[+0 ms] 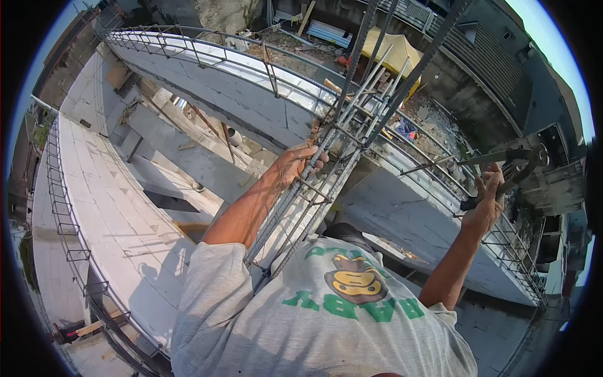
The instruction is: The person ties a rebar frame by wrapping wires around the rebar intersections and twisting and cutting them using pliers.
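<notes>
My left hand is closed around a steel reinforcing bar of the rebar cage that runs along the top of the wall in front of my chest. Its fingers curl over the bar, close to where several bars cross. Out to the right, my right hand grips a pair of dark metal pincers. The pincers' rounded head points away to the right, and one handle sticks out to the left above the fingers. Thick upright rebars rise from the crossing just beyond my left hand.
White block walls topped with rebar cages branch to both sides. Left of me, an open drop shows concrete beams and boards below. A yellow canopy and rubble lie on the ground beyond. Another long cage edges the far-left wall.
</notes>
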Available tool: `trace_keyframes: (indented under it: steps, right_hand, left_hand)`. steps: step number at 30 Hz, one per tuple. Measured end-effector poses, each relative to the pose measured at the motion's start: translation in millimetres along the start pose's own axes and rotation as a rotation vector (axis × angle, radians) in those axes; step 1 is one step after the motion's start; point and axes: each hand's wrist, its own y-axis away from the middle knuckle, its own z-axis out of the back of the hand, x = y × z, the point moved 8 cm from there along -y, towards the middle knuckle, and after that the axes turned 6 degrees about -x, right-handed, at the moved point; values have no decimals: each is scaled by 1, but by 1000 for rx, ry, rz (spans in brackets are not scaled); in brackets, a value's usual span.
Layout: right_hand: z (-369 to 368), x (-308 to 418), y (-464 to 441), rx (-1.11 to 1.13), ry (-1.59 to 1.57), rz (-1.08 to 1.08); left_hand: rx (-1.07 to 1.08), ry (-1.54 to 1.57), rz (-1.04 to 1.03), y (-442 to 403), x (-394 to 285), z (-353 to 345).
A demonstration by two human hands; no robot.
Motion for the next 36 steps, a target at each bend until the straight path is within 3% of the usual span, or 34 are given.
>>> trace_keyframes:
  steps: [4,7,11,13,16,18,23,27,28,31,32,34,36]
  right_hand:
    - [-25,33,-6,341,-223,-35]
    - [-52,38,20,721,-364,-196]
    - [-79,48,78,1267,-578,-415]
    - [-93,45,119,1238,-544,-646]
    - [-107,17,166,1411,-436,-902]
    - [-120,0,185,1367,-340,-1019]
    - [-137,-33,210,1234,49,-1058]
    - [-129,-30,217,1090,-86,-1121]
    - [-128,-31,217,1070,-109,-1064]
    - [-127,-12,204,964,-29,-532]
    - [-121,-15,205,1027,-95,-474]
    - [-112,-38,185,1253,76,-13]
    - [-127,-17,182,1378,180,274]
  left_hand:
    - [-54,-32,-59,28,-22,-31]
    - [68,-63,-64,19,-17,-23]
    - [-26,-22,-17,10,-6,-11]
    - [-54,-69,-67,0,-2,-5]
    - [-48,-145,-99,2,-9,-8]
    - [-54,-217,-116,5,-13,-9]
    - [-66,-430,-195,9,-25,-12]
    - [-96,-480,-179,15,-30,-15]
    - [-109,-474,-187,16,-32,-16]
    - [-122,-471,-203,17,-32,-17]
    - [-109,-482,-208,16,-32,-16]
    - [-92,-495,-209,17,-32,-16]
    - [-91,-492,-212,18,-33,-17]
